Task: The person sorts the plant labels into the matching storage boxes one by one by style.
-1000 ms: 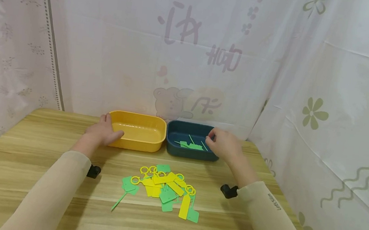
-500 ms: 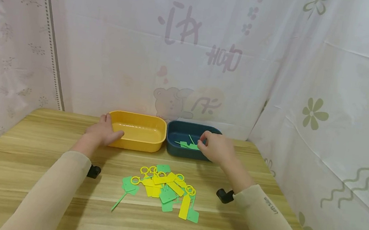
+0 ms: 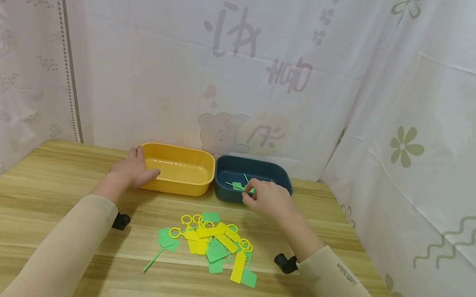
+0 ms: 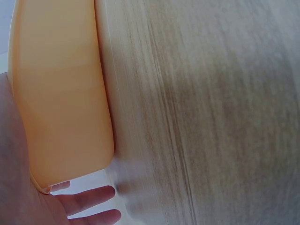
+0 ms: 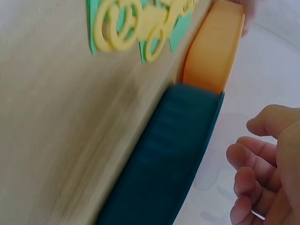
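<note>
My left hand [image 3: 132, 170] rests at the left end of the yellow bin [image 3: 173, 188]. Its thumb lies over the rim, and in the left wrist view straight fingers [image 4: 89, 198] reach past the bin's end. Over the front rim of the dark blue bin [image 3: 225, 195] hovers my right hand [image 3: 271, 200], fingers loosely curled and holding nothing, as the right wrist view shows. Several green tags [image 3: 237, 186] with thin stems lie inside the blue bin, partly hidden by that hand. In front of both bins is a pile of yellow ring tags [image 3: 238, 267] and green tags [image 3: 217, 252].
The two bins stand side by side at the back of the wooden table [image 3: 123, 269]. A printed white curtain [image 3: 150, 57] hangs behind and along both sides. One green tag [image 3: 154, 259] points its stem toward the table's front, left of the pile.
My right hand has moved left and toward me, from the blue bin's right end to above its front rim. My left hand, the bins and the pile have not moved.
</note>
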